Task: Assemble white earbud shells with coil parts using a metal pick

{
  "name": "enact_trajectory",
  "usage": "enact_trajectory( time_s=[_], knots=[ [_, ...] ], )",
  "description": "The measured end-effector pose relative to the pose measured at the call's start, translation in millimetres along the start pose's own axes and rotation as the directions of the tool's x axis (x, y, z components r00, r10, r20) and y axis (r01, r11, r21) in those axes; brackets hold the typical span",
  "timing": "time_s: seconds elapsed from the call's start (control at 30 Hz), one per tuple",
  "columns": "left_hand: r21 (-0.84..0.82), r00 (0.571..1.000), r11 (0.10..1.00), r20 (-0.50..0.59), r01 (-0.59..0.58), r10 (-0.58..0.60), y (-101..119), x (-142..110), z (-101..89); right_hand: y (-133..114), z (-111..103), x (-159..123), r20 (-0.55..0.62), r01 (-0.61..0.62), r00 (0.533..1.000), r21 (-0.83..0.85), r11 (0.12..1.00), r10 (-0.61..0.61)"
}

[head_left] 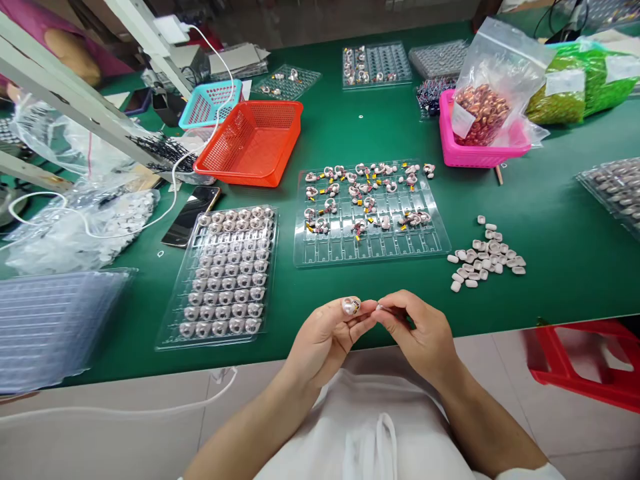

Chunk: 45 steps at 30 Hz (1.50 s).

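Observation:
My left hand [327, 337] and my right hand [420, 333] meet at the table's near edge, fingertips pinched together. Between them sits a small pale ring-shaped part with a yellow spot [351, 306], held by the left fingers; the right fingertips pinch something tiny against it that I cannot make out. Straight ahead lies a clear compartment tray [370, 250] with several such wound parts in its far rows. To its left a second clear tray [170, 333] is filled with rows of pale ring parts. A loose pile of white cores [485, 257] lies to the right.
An orange basket [253, 141], a teal basket [213, 101] and a pink basket [467, 155] with a bag of copper coils [480, 110] stand further back. A phone [191, 215], plastic bags, a white cable and stacked trays [50, 320] fill the left. A red stool [590, 363] stands at right.

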<state>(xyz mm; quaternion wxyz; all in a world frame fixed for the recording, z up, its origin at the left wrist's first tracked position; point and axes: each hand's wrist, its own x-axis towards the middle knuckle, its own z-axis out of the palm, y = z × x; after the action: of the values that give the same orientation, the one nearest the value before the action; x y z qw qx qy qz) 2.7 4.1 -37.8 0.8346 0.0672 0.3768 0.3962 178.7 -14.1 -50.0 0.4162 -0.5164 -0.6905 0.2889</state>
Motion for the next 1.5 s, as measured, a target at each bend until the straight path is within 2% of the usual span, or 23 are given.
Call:
enact_trajectory(
  time_s=[0.17,0.27,0.33,0.5,0.57,0.67,0.77,0.9,1.1,1.5],
  knots=[
    [0.036,1.000,0.999,-0.007,0.022,-0.022,-2.8,-1.2,3.1,3.8,-9.0,-6.8,0.101,-0.161,0.985,0.290,0.943,0.137],
    [0.125,1.000,0.992,-0.024,-0.013,0.016,-5.7,-2.5,5.9,5.3,-10.5,-8.7,0.175,-0.213,0.973,0.432,0.876,0.150],
    [0.209,0.997,0.976,-0.029,-0.057,0.064,-8.0,-3.5,5.5,4.4,-9.5,-9.5,0.193,-0.241,0.967,0.481,0.843,0.167],
    [0.413,0.986,0.899,-0.008,-0.146,0.164,-12.1,-8.1,2.0,0.4,-7.8,-12.5,0.188,-0.399,0.916,0.495,0.772,0.353],
    [0.446,0.981,0.879,-0.009,-0.169,0.194,-12.1,-10.2,2.7,-0.6,-8.2,-13.1,0.202,-0.383,0.924,0.534,0.754,0.326],
    [0.492,0.971,0.847,-0.013,-0.201,0.238,-11.6,-13.0,4.7,-1.6,-7.7,-12.0,0.223,-0.315,0.949,0.611,0.727,0.224],
    [0.581,0.954,0.775,0.008,-0.249,0.300,-11.5,-15.5,4.6,-1.9,-5.3,-9.6,0.229,-0.272,0.961,0.647,0.713,0.159],
    [0.695,0.924,0.658,0.023,-0.290,0.382,-11.4,-18.4,2.8,-1.8,-2.9,-8.4,0.228,-0.250,0.965,0.660,0.709,0.128],
    [0.797,0.900,0.505,0.107,-0.332,0.423,-9.7,-18.9,4.8,-1.6,-3.0,-9.6,0.194,-0.211,0.975,0.666,0.716,0.107],
    [0.798,0.839,0.414,0.197,-0.438,0.508,-11.4,-21.2,4.9,-0.2,-3.1,-7.8,0.132,-0.173,0.985,0.653,0.738,0.114]
  ],
)
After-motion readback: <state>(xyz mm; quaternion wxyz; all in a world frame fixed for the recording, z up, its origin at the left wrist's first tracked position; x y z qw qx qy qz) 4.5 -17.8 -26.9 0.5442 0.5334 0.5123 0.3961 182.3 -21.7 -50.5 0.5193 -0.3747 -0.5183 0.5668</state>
